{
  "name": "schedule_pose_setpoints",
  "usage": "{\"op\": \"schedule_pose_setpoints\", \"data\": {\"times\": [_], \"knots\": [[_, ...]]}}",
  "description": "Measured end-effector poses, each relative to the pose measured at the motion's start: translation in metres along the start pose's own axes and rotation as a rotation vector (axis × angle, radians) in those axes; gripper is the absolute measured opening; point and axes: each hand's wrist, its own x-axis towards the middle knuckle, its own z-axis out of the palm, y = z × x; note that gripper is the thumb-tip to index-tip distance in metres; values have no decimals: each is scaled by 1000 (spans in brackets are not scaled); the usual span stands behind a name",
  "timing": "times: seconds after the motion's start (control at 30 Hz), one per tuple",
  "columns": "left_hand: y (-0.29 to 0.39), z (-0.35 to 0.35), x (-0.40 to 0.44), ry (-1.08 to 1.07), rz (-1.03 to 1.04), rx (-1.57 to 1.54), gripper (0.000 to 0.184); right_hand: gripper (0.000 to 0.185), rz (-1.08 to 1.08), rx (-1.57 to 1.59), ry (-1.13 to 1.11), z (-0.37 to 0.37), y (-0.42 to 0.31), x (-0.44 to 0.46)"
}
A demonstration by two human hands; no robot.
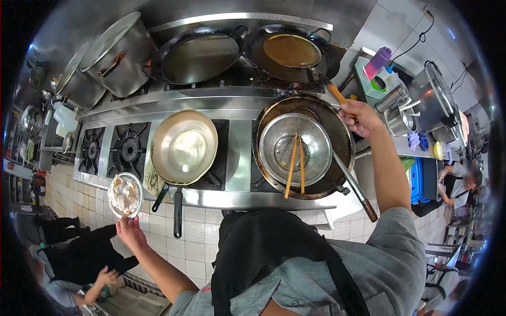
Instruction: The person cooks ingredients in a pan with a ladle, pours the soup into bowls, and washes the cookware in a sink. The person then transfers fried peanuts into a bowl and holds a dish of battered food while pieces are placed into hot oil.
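Note:
My left hand [129,232] grips the edge of a small white bowl [126,194] with pale and brownish food in it, out past the stove's front edge. My right hand [360,117] is closed around the wooden handle of a long-handled cooking tool [336,95]. Its dark metal end reaches the rim of the back right wok [258,58], which holds brown liquid; its tip I cannot make out. Between my hands, a pan [159,145] with clear liquid sits on a front burner. A metal strainer [271,166] with wooden chopsticks [291,166] rests over a large dark wok [345,142].
Another wok [168,73] with liquid stands at the back centre. Large steel pots [124,66] are at back left. An unused burner [129,151] lies left of the pan. A green basket [369,87] and a lidded pot [432,100] stand right. Co-workers [79,253] are on both sides.

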Motion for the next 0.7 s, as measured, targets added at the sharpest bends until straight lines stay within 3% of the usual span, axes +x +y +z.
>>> {"op": "schedule_pose_setpoints", "data": {"times": [0.2, 0.4, 0.63, 0.7], "knots": [[12, 37, -89, -10, 13, -2, 14, 11, -127, 205, -37, 5, 4, 7], [-28, 104, -170, -104, -191, 4, 14, 24, -169, 225, -25, -4, -8, -19], [-116, 123, -197, -294, -407, 59, 10, 55, -258, -164, 181, -26, -18, -52], [-146, 117, -191, -335, -449, 63, 11, 54, -276, -287, 227, -34, -15, -57]]}}
